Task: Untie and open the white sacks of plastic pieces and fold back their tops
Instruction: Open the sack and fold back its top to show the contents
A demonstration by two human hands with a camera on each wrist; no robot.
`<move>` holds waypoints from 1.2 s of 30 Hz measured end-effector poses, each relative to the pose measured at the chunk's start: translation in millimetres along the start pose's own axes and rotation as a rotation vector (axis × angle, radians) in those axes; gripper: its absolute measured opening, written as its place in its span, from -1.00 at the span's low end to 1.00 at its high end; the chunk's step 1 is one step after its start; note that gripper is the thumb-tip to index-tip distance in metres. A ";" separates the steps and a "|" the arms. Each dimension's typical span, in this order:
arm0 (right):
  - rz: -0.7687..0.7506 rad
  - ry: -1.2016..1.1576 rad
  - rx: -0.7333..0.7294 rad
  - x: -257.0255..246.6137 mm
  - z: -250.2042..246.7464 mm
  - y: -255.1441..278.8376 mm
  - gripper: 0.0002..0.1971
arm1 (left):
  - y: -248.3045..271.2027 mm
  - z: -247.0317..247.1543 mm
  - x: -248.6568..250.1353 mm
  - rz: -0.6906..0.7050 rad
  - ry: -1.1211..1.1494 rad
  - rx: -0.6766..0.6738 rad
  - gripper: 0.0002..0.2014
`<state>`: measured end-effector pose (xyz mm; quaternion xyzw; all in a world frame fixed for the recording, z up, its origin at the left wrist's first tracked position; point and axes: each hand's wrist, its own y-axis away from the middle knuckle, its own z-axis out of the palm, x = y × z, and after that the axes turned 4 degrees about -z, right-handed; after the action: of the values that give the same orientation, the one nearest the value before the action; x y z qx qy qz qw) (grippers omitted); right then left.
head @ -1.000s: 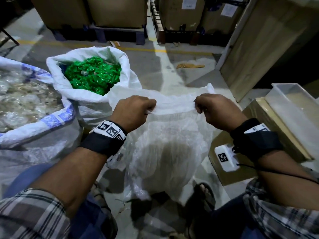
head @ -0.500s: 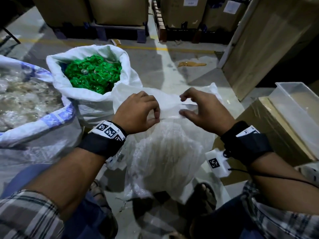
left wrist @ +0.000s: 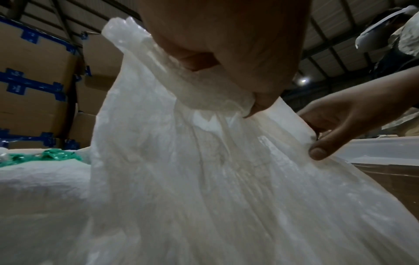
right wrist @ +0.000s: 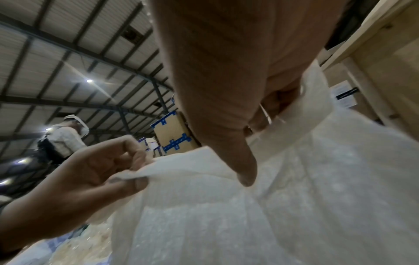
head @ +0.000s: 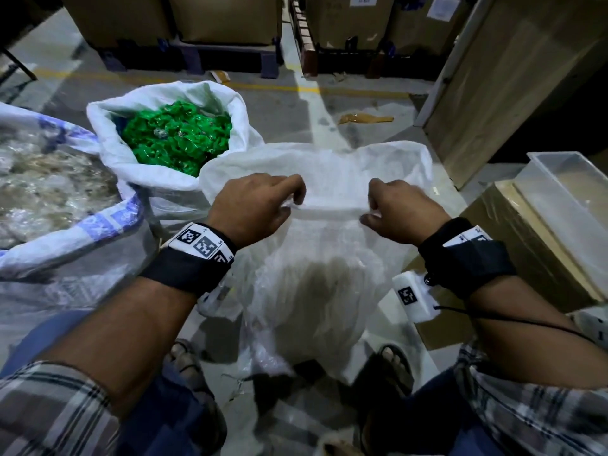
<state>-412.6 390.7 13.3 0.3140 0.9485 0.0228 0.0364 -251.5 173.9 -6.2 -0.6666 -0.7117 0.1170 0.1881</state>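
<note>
A white woven sack [head: 316,284] stands on the floor between my feet, its near top edge folded into a flat band. My left hand [head: 260,205] pinches the band's left end between thumb and curled fingers. My right hand [head: 394,209] pinches its right end. In the left wrist view the sack [left wrist: 204,179] hangs below my left hand [left wrist: 238,75], with the right hand [left wrist: 333,130] gripping the edge at the right. In the right wrist view the right hand [right wrist: 238,107] and left hand [right wrist: 108,175] both hold the sack's folded edge [right wrist: 181,166]. The sack's contents are hidden.
An opened white sack of green plastic pieces [head: 174,133] stands behind to the left. A larger white and blue sack of clear pieces [head: 56,192] sits at far left. A cardboard box [head: 513,251] with a clear tray [head: 572,199] is at right. A wooden crate [head: 513,80] and pallets stand behind.
My hands came together at the middle of the sack's top edge, then moved apart again, each gripping the folded band farther out.
</note>
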 end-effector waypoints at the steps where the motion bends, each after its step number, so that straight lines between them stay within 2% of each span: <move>1: 0.048 -0.054 -0.010 7.6 -0.1 -1.3 -0.68 | 0.5 -0.1 -2.2 -0.026 -0.019 0.010 -0.77; 3: 0.149 -0.133 -0.017 25.9 -1.4 -1.8 -0.68 | 0.7 -0.5 -6.4 -0.075 -0.043 0.006 -0.82; 5: 0.262 -0.089 -0.044 45.2 -6.5 1.7 -0.69 | -0.6 -1.6 -12.8 -0.121 -0.063 -0.012 -0.92; 8: 0.352 -0.067 -0.143 60.1 -10.6 9.5 -0.71 | -1.2 -2.9 -22.0 -0.178 -0.014 -0.028 -0.89; 11: 0.204 -0.048 -0.157 40.9 -13.1 17.3 -0.65 | -1.4 1.4 -18.1 -0.097 0.025 -0.053 -0.86; 15: -0.134 -0.126 0.151 -10.8 -13.6 26.6 -0.56 | -2.0 10.5 -1.1 0.021 0.052 -0.100 -0.82; 17: -0.217 -0.136 0.109 -30.8 -10.7 24.9 -0.50 | -2.6 10.7 5.8 0.072 0.099 -0.116 -0.80; 18: -0.219 -0.104 0.058 -35.7 -8.5 22.0 -0.51 | -2.6 9.9 7.5 0.093 0.128 -0.130 -0.80; 20: -0.220 -0.019 0.021 -35.7 -4.8 15.2 -0.65 | -0.7 6.8 6.6 0.122 0.185 -0.159 -0.81; 22: -0.204 -0.036 0.073 -30.7 -7.4 11.7 -0.82 | 2.3 1.9 2.8 0.125 0.248 -0.180 -0.87; 24: -0.213 -0.072 0.172 -28.3 -9.7 11.6 -0.87 | 3.3 -2.0 -0.1 0.126 0.307 -0.150 -0.88; 27: -0.282 -0.037 0.257 -33.2 -8.8 10.9 -0.89 | 0.6 -7.2 -1.1 0.116 0.342 -0.044 -0.89; 29: -0.281 -0.033 0.248 -29.4 -9.0 9.4 -0.86 | -1.3 -11.9 -4.0 0.056 0.359 0.026 -0.75; 31: -0.213 -0.046 0.241 -15.7 -9.3 7.9 -0.83 | -2.2 -16.7 -10.1 0.004 0.333 0.071 -0.60; 34: -0.125 -0.100 0.280 5.2 -2.7 5.6 -0.75 | -3.2 -19.4 -20.2 0.006 0.191 0.072 -0.40; 36: -0.031 -0.124 0.213 16.4 8.1 1.3 -0.68 | -3.5 -17.9 -24.2 0.028 0.065 0.105 -0.49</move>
<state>-424.3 401.7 4.4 0.3024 0.9461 -0.0979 0.0619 -246.1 148.1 8.7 -0.6691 -0.6888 0.1349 0.2441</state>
